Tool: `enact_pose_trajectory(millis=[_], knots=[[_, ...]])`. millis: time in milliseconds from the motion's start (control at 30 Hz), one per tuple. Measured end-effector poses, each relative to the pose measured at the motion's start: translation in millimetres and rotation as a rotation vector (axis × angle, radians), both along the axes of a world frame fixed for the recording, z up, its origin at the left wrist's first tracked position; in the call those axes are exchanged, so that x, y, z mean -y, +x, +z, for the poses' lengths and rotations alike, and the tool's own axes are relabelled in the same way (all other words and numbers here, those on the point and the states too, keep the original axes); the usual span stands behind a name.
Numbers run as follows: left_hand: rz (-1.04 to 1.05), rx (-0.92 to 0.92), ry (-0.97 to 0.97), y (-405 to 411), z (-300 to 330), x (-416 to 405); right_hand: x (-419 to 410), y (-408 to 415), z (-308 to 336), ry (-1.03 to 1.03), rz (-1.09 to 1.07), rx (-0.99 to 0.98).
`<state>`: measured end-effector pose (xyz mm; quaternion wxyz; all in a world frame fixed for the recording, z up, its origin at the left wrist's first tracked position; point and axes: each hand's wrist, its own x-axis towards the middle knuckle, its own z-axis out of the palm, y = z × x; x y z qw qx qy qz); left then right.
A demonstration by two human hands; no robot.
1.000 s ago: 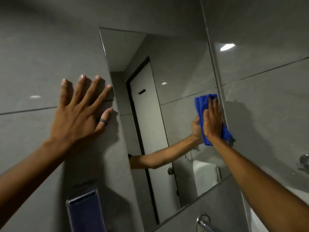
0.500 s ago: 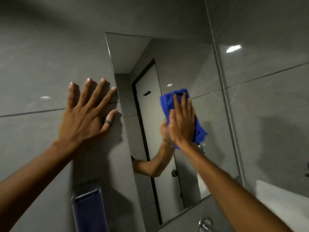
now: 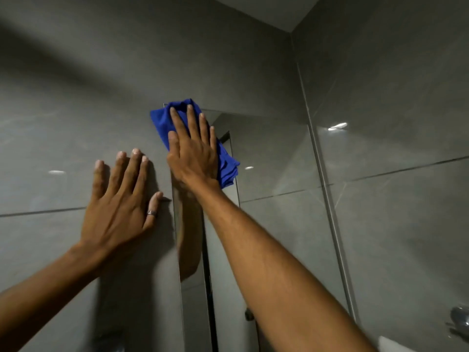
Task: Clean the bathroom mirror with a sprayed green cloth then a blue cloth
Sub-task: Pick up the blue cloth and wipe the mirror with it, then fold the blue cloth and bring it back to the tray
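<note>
We press the blue cloth (image 3: 223, 161) flat under our right hand (image 3: 194, 153), fingers (image 3: 190, 118) spread wide over it, at the top-left corner of the mirror (image 3: 274, 158). Unwiped glass lies below and right; our left hand (image 3: 121, 199) rests splayed on the tiled wall (image 3: 63, 135) beside it.

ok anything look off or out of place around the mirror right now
Nothing stands out. The right hand presses the blue cloth flat at the mirror's top left corner, and the left hand rests open on the grey wall tile beside it. No cracks, spills or drips show.
</note>
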<state>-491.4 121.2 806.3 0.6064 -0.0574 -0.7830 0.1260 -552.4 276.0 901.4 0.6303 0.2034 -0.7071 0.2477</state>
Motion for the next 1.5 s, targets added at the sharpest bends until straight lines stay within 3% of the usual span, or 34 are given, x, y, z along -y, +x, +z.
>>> enact_pose_trajectory(millis=[167, 467, 667, 833, 1000, 1133, 1233, 1333, 1433, 1500], knots=[[0.013, -0.067, -0.032, -4, -4, 1, -65, -26, 24, -0.130, -0.093, 0.049], [0.086, -0.138, -0.065, -17, -2, 7, -213, -96, 38, -0.351, -0.067, 0.137], [0.072, -0.140, -0.058, -18, -3, 7, -285, -130, -1, -0.525, -0.099, 0.244], [0.048, -0.138, -0.048, -17, -4, 6, -264, -118, -67, -0.558, -0.023, 0.133], [0.021, -0.096, -0.039, -13, -4, 4, -144, -62, -103, -0.374, 0.112, 0.025], [-0.031, 0.026, 0.007, 2, -4, 2, -62, -7, -127, -0.423, 0.454, 0.127], [-0.128, 0.203, 0.073, 21, 1, -2, -40, 40, -141, -0.772, 0.858, 0.243], [-0.439, 0.404, 0.266, 53, -7, -9, -43, 88, -163, -1.118, 1.233, 0.497], [-0.779, 0.568, 0.499, 95, -54, -18, -43, 140, -208, -1.179, 1.554, 0.610], [-0.958, 0.736, 0.737, 128, -101, -25, -34, 174, -242, -1.203, 1.559, 0.624]])
